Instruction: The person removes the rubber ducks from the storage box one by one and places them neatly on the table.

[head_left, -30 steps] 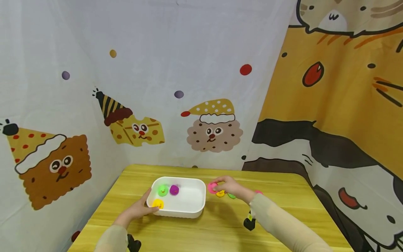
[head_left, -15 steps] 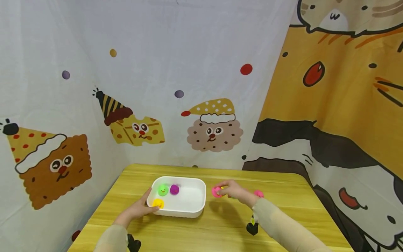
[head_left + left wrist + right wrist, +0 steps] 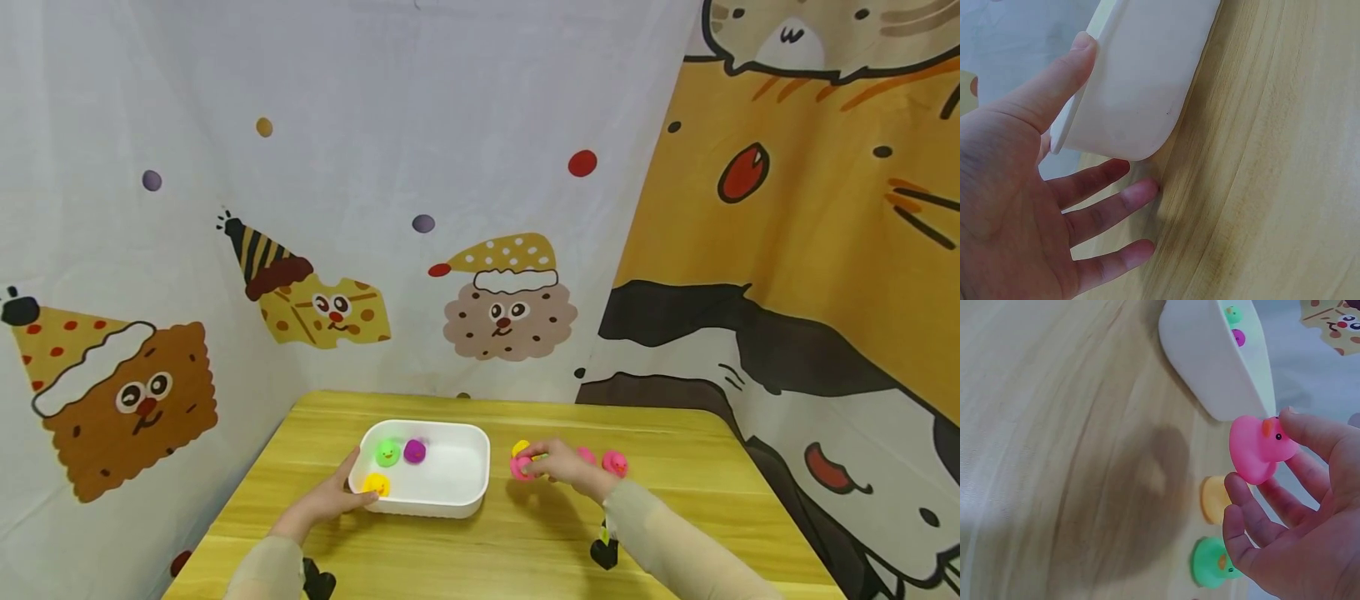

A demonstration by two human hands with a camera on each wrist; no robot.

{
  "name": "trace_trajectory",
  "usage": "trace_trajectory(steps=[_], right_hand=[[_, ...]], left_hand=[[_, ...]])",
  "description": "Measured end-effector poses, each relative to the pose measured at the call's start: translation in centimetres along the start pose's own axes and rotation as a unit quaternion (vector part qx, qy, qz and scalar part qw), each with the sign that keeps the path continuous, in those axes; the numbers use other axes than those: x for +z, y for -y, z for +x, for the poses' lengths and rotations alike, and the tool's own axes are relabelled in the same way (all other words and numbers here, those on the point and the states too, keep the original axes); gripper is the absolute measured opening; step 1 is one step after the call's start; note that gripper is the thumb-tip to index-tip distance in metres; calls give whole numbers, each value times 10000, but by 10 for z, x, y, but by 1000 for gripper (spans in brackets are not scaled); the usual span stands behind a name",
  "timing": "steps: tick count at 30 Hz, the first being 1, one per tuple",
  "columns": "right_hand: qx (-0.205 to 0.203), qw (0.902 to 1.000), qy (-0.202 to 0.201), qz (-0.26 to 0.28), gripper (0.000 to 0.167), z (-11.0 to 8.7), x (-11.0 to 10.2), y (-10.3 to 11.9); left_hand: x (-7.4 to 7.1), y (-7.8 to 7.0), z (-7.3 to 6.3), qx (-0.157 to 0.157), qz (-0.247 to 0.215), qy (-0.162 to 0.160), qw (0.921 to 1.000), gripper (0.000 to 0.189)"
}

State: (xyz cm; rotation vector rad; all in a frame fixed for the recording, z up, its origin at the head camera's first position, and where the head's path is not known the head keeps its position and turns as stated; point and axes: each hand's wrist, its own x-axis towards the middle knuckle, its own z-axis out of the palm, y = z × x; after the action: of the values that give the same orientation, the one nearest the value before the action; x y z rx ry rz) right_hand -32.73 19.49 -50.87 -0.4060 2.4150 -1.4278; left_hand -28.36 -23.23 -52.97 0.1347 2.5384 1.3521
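Observation:
My right hand (image 3: 562, 462) pinches a pink rubber duck (image 3: 1254, 450) between thumb and fingertips, over the table to the right of a white plastic bin (image 3: 450, 510). Beyond the held duck, a yellow duck (image 3: 1214, 500) and a green duck (image 3: 1208, 562) show in the right wrist view. My left hand (image 3: 330, 498) lies against the bin's near left corner. Its thumb touches the rim, while the other fingers spread out loosely in the left wrist view (image 3: 1016, 187). Inside the bin are a green duck (image 3: 387, 452), a purple duck (image 3: 415, 452) and a yellow duck (image 3: 375, 483).
Two more pink ducks, one partly hidden (image 3: 587, 455) and one in full view (image 3: 615, 463), stand on the wooden table (image 3: 450, 558) right of my right hand. A patterned cloth (image 3: 480, 167) hangs behind the table.
My right hand has moved a little right and nearer with the pink duck, uncovering two pink ducks beyond it. The left hand and bin have stayed in place.

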Motion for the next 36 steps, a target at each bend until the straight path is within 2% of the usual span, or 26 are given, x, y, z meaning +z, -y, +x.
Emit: trace_trajectory(steps=[10,22,28,36], right_hand=[[161,9998,80,63,30,-1,5,-14],[108,9999,-32,49,30,-6,7,-23],[-136,9993,155,310,30,-4,8,-29],[-3,9994,279,226,30,-1,10,-34]], left_hand=[[0,1,0,39,-132,44,9999,104],[2,6,3,102,-80,-12,9999,104],[1,4,2,80,74,-39,9999,103],[1,5,4,171,117,-51,9998,103]])
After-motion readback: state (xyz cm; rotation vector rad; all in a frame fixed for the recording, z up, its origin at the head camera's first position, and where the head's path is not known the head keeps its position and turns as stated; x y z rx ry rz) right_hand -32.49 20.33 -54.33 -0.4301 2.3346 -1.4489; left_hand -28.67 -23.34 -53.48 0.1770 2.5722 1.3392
